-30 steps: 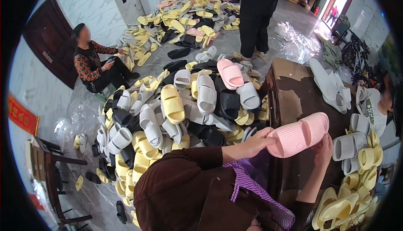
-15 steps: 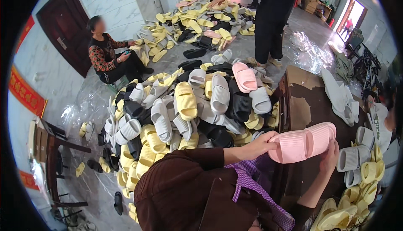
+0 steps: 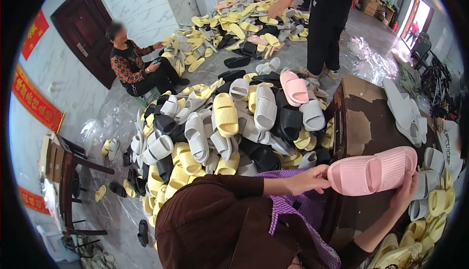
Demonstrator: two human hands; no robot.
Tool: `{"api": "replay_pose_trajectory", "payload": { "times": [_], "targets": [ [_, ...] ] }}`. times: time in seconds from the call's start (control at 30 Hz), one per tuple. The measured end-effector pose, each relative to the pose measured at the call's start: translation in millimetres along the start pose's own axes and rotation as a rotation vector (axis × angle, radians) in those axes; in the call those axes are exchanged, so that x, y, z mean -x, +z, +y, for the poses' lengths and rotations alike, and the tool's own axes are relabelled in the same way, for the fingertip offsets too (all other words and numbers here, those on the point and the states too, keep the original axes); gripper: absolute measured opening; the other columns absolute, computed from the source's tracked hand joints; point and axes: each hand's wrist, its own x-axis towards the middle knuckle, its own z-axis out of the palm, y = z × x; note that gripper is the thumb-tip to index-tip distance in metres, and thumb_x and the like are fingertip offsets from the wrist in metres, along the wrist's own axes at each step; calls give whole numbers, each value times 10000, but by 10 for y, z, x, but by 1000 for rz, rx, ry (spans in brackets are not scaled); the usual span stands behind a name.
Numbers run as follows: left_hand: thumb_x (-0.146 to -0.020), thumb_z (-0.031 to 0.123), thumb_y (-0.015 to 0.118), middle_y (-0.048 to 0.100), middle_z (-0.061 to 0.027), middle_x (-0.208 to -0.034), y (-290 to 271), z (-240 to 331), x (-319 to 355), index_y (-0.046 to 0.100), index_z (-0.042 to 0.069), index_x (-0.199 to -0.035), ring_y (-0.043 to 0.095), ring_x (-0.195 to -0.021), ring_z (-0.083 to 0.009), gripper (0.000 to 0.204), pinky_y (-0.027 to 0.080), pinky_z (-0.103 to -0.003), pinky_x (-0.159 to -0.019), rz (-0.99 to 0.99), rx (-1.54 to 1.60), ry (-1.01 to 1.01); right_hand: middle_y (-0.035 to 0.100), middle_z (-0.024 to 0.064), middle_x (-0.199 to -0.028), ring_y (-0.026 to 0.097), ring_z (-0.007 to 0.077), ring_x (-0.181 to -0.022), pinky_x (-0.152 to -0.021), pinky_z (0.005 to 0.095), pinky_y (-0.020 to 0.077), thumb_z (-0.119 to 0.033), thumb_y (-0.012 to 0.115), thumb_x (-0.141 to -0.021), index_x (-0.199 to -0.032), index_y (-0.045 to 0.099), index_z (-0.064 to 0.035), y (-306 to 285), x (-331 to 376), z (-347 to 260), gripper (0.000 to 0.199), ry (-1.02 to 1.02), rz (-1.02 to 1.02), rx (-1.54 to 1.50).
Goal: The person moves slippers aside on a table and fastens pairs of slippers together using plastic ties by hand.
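Observation:
A pair of pink ribbed slide slippers is held up side by side above the dark wooden table at the right. My left hand pinches the left edge of the pair. Around the right end, from below, curl the fingers of my right hand. Just left of the table rises a big heap of slippers, with a yellow slipper, a grey slipper, a black slipper and another pink slipper on top.
The table has torn brown cardboard and white slipper-shaped pieces on it. Yellow and grey slippers are stacked at the right. Beyond the heap, one person sits and another stands by a second slipper pile.
My hands and the pink slippers have shifted right and slightly down. The whole view has also slid a little, so the background sits further right. Both hands keep hold of the pair.

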Motion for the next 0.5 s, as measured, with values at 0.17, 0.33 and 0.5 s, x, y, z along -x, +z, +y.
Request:
{"api": "replay_pose_trajectory", "payload": {
  "times": [0.17, 0.33, 0.5],
  "targets": [
    [-905, 245, 533, 505, -39, -1047, 74, -67, -19, 410, 38, -1235, 518, -926, -119, 408, 478, -300, -807, -21, 22, -44, 575, 40, -988, 518, 94, -889, -785, 231, 408, -238, 497, -941, -1090, 528, -2, -196, -28, 55, 281, -8, -106, 44],
    [-907, 244, 515, 516, -37, -1030, 109, -107, -75, 441, 36, -1166, 528, -921, -129, 341, 482, -308, -800, -33, 106, -87, 569, 57, -1027, 521, 106, -912, -791, 237, 411, -258, 481, -950, -1134, 511, 12, -183, 44, 13, 328, 54, 32, 77],
    [-900, 241, 516, 527, -40, -1001, 79, -133, -89, 469, 31, -1118, 537, -909, -137, 307, 484, -306, -777, -23, 136, -97, 565, 59, -1041, 525, 111, -908, -783, 244, 423, -271, 466, -957, -1137, 511, 17, -104, 64, -50, 342, 121, 149, -9]
  ]
}}
